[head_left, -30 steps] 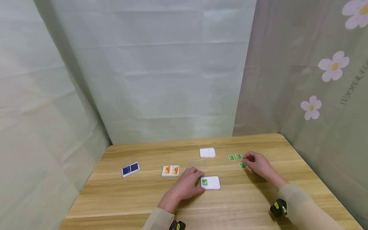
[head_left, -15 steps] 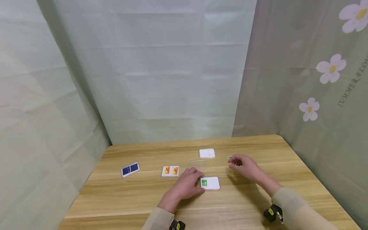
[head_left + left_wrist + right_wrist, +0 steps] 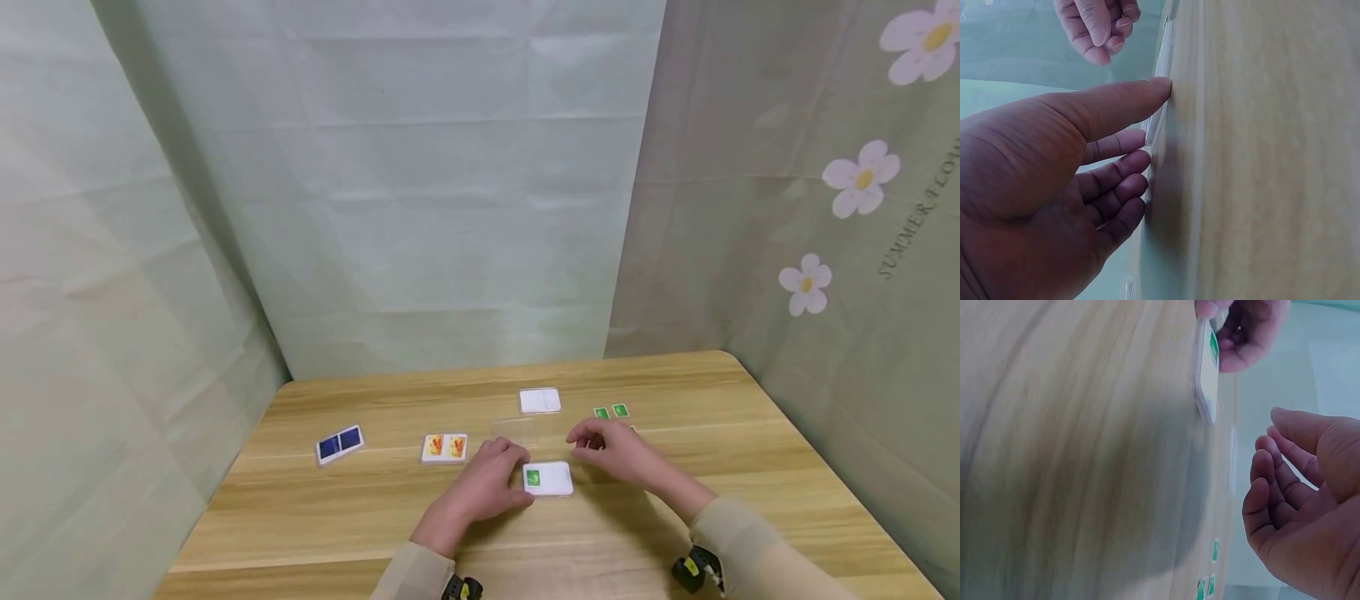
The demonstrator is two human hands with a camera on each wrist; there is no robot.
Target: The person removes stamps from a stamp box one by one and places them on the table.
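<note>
A white card (image 3: 555, 478) with rounded corners lies flat at mid-table, a green square (image 3: 533, 477) on its left half. My left hand (image 3: 487, 482) grips its left end, thumb on the near edge and forefinger at the far edge. In the left wrist view the thumb (image 3: 1141, 100) touches the card's edge. My right hand (image 3: 611, 450) is raised above the table, just right of the card, thumb and forefinger close together. Whether something small is between them cannot be seen. Behind it lie small green squares (image 3: 619, 410), one partly hidden.
A clear plate (image 3: 516, 429) lies behind the white card, and a white card with a dividing line (image 3: 540, 401) farther back. To the left are a card with two orange pictures (image 3: 445, 448) and one with two dark blue squares (image 3: 340, 445). Hanging cloth (image 3: 450, 250) surrounds the table.
My right hand has moved left and nearer, from the loose green squares to beside the white card. My left hand keeps its place on the card.
</note>
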